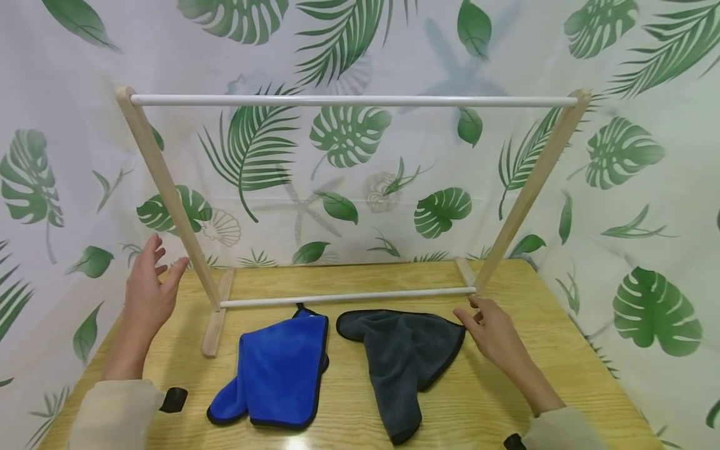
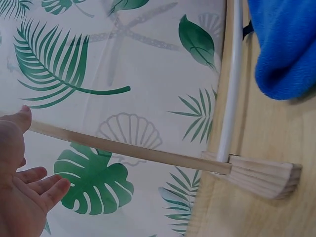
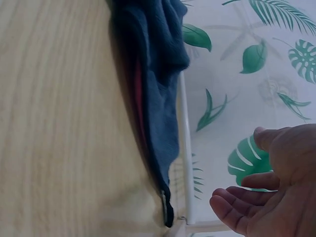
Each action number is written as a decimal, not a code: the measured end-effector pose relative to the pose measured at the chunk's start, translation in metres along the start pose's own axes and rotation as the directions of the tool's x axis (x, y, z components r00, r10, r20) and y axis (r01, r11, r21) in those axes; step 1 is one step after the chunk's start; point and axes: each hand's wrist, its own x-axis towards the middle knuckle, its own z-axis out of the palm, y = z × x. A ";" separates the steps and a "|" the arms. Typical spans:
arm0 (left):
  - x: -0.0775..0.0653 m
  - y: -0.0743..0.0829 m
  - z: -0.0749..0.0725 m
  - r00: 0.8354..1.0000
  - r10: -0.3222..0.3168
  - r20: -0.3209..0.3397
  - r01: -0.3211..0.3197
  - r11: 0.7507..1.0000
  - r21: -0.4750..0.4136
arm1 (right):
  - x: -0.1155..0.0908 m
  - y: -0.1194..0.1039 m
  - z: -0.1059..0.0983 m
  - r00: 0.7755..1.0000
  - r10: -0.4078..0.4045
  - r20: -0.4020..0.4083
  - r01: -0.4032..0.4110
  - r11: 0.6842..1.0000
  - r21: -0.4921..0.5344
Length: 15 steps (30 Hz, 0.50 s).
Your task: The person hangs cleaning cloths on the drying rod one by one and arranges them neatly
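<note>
A small rack with wooden side posts (image 1: 169, 187) and white rods (image 1: 349, 100) stands on the table. Beside its left post, my left hand (image 1: 150, 290) is raised with fingers spread and holds nothing. In the left wrist view, that hand (image 2: 27, 185) appears near the post's upper stretch; whether it touches is unclear. My right hand (image 1: 497, 331) is by the foot of the right post, its fingers loosely bent and nothing in them. A crumpled blue cloth (image 1: 284, 369) lies in front of the lower rod, and a dark grey cloth (image 1: 396, 356) lies to its right, nearest my right hand.
The wooden table (image 1: 180, 400) carries the rack and both cloths. Behind and at both sides hangs a white curtain (image 1: 382, 156) printed with green leaves. A wooden foot (image 1: 214, 331) of the rack juts forward left of the blue cloth.
</note>
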 end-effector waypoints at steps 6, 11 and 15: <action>0.016 0.008 -0.001 0.999 -0.022 -0.028 0.020 0.999 -0.038 | 0.002 0.003 0.014 1.000 0.027 -0.013 -0.027 1.000 0.006; 0.030 0.017 0.000 0.999 -0.021 -0.035 0.019 0.997 -0.072 | 0.003 0.005 0.024 0.997 0.076 0.019 -0.076 0.997 0.025; 0.042 0.022 0.002 0.999 -0.019 -0.048 0.014 0.996 -0.094 | 0.003 0.009 0.030 0.997 0.079 0.019 -0.080 0.997 0.019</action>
